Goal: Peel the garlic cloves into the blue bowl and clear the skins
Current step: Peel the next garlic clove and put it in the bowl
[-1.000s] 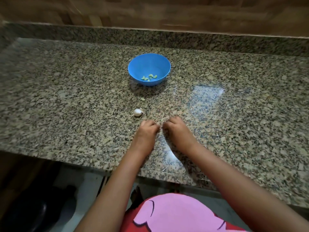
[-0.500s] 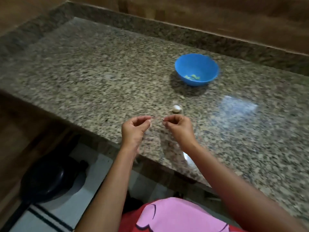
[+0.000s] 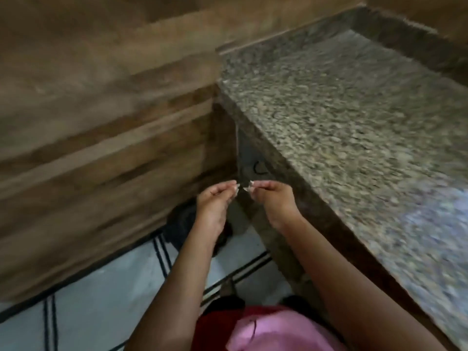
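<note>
Left hand, right hand: each grip pinching pale skins, past worktop edge, over floor. Blue bowl, cloves out of view. Likely skin-clearing stage; drop not yet done.

This looks to be a home kitchen, seen at one end of its worktop. To the right of the person's fingers and beyond them runs a speckled granite countertop with a thick stone edge and a raised upstand along the back. To the left of the fingers and past them stands a wall of brown wood-look bands, which meets the counter's end. Below the fingers lies a pale tiled floor crossed by dark lines. A dark rounded object, too blurred to name, sits on it near the wall. The fingers pinch pale papery skins, scraps of food preparation.
</note>
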Demonstrator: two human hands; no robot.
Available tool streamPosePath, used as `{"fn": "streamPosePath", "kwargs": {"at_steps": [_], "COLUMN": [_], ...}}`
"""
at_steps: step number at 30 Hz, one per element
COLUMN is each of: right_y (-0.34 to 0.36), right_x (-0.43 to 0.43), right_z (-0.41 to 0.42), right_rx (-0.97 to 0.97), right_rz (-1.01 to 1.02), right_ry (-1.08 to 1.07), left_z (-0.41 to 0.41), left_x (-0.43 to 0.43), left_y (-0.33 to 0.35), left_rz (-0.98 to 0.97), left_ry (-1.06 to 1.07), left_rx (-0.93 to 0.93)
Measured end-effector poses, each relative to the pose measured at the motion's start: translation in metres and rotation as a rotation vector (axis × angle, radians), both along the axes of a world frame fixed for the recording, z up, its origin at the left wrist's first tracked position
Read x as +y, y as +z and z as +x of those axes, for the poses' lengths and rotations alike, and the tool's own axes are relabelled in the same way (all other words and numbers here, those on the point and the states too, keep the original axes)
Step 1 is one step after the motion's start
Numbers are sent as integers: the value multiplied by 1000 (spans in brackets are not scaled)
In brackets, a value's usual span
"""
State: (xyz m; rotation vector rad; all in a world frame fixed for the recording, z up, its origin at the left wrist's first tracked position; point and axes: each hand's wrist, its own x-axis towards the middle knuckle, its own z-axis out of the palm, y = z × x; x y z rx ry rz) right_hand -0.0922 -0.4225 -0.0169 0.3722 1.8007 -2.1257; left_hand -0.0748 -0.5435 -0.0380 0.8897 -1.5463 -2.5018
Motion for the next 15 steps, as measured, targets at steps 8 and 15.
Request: {"fn": "streamPosePath", "kwargs": {"at_steps": [8,15], "right_y": [-41,-92], "right_x": [-96,-141], "right_z": [-74,-124], "right_rx": [-87,-240], "right_rz": [-7,121], "right_ry": [76,143], "left_z": [-56,-89], "left_x": [-97,-125], "left_y": [-43,-83], "left_rz": [65,53], "left_ry": [159,200], "left_rx": [-115,-325]}}
